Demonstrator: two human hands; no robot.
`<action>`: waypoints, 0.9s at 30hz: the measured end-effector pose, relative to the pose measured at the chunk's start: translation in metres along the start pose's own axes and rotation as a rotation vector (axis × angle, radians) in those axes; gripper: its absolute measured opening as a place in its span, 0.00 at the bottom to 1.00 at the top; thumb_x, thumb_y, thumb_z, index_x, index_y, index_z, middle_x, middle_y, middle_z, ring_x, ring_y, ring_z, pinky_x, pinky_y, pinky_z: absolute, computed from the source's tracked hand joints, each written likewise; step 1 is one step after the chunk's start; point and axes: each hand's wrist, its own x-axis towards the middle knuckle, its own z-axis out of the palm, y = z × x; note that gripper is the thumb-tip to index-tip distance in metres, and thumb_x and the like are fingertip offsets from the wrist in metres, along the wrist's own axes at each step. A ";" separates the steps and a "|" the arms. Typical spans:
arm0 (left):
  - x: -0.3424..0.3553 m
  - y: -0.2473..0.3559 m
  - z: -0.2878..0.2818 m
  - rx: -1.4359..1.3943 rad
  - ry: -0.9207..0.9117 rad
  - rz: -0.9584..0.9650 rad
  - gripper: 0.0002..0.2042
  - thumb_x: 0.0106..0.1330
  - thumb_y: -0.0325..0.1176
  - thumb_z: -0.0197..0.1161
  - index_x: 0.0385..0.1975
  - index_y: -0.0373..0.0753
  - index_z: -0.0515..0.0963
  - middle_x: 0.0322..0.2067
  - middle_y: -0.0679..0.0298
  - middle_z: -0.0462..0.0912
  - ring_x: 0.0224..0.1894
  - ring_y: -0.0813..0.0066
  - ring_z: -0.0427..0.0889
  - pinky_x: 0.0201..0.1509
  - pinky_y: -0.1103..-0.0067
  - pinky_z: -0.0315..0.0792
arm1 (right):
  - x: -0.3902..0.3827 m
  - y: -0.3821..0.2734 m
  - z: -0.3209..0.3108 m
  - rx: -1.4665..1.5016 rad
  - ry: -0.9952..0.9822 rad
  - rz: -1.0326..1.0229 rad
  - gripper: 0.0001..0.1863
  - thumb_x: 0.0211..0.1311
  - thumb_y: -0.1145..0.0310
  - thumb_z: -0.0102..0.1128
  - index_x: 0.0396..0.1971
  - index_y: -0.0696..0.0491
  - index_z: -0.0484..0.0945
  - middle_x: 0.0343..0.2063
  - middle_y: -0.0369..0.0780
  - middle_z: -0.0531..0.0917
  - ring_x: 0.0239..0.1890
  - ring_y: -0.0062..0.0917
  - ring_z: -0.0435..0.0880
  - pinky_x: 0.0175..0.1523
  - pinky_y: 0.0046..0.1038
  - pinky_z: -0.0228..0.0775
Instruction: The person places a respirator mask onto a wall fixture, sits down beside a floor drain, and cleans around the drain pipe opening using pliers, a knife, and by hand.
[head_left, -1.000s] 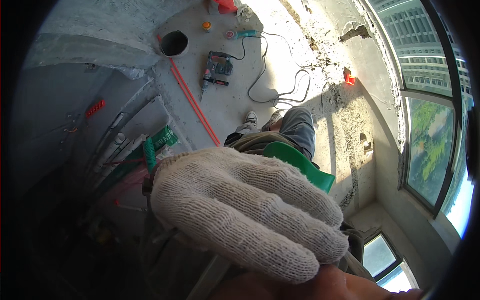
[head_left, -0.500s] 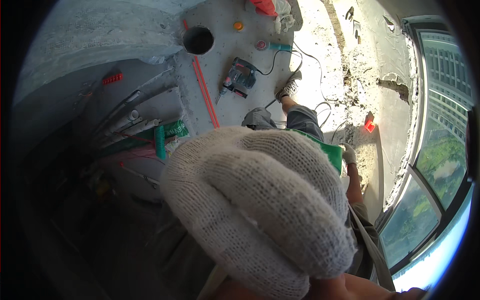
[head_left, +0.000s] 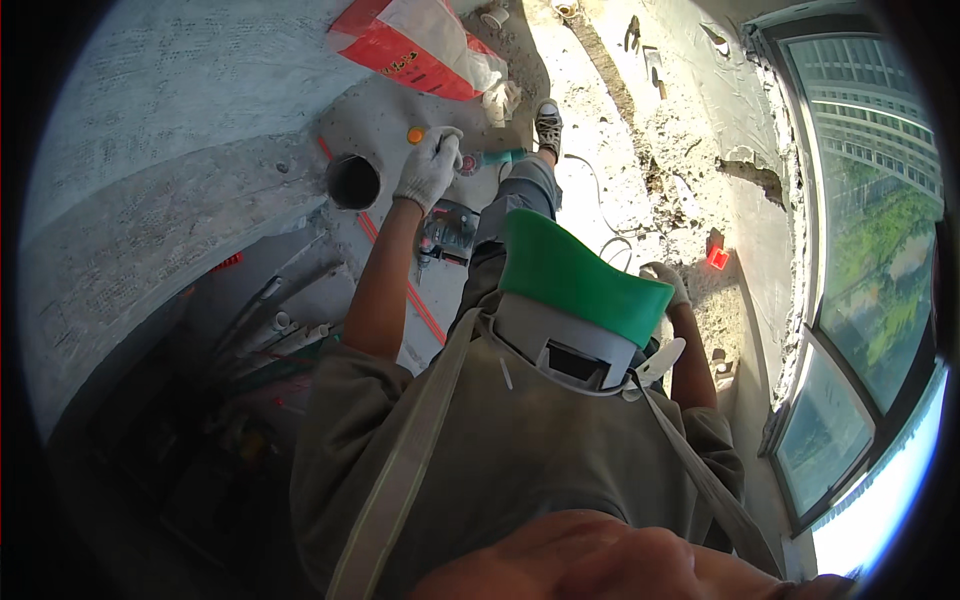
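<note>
From where I stand, the person's left hand (head_left: 430,172), in a white knit glove, is extended forward over the concrete floor. Its fingers are curled inward and lie close together; whether they pinch anything cannot be determined. The nearest items are a small orange round object (head_left: 415,135), positioned just beyond the hand to the left, and a teal-bodied power tool (head_left: 502,156), its reddish head located just to the right of the fingers. The right hand (head_left: 668,284), also gloved, is lowered at the person's right side, beside the edge of a green curved guard (head_left: 585,280) mounted on a grey base at the chest. Its finger position is partly hidden and cannot be told. A dark drill (head_left: 452,232) lies nearer the body, to the right of the red rods (head_left: 428,315). A red-and-white bag (head_left: 415,55) is located farther forward; a small red box (head_left: 717,257) sits toward the window side.
</note>
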 end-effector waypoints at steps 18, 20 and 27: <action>0.243 0.078 0.105 0.962 -1.235 0.114 0.19 0.64 0.47 0.63 0.48 0.41 0.83 0.41 0.53 0.86 0.47 0.55 0.85 0.54 0.68 0.76 | 0.138 -0.193 -0.227 -0.094 -0.313 -0.160 0.19 0.59 0.50 0.62 0.31 0.53 0.84 0.28 0.48 0.84 0.36 0.43 0.84 0.45 0.41 0.74; 0.243 0.125 0.091 0.804 -1.091 0.053 0.16 0.64 0.43 0.62 0.43 0.38 0.84 0.34 0.54 0.87 0.41 0.59 0.86 0.51 0.71 0.76 | 0.161 -0.232 -0.262 -0.152 -0.480 -0.146 0.19 0.58 0.54 0.65 0.23 0.57 0.82 0.21 0.47 0.82 0.29 0.41 0.83 0.39 0.39 0.74; 0.410 0.150 0.127 0.334 -0.655 -0.195 0.15 0.72 0.41 0.57 0.46 0.37 0.82 0.37 0.63 0.84 0.39 0.78 0.81 0.46 0.78 0.74 | 0.388 -0.185 -0.341 0.336 -0.854 0.238 0.19 0.63 0.57 0.65 0.36 0.61 0.86 0.30 0.42 0.88 0.32 0.23 0.87 0.39 0.26 0.79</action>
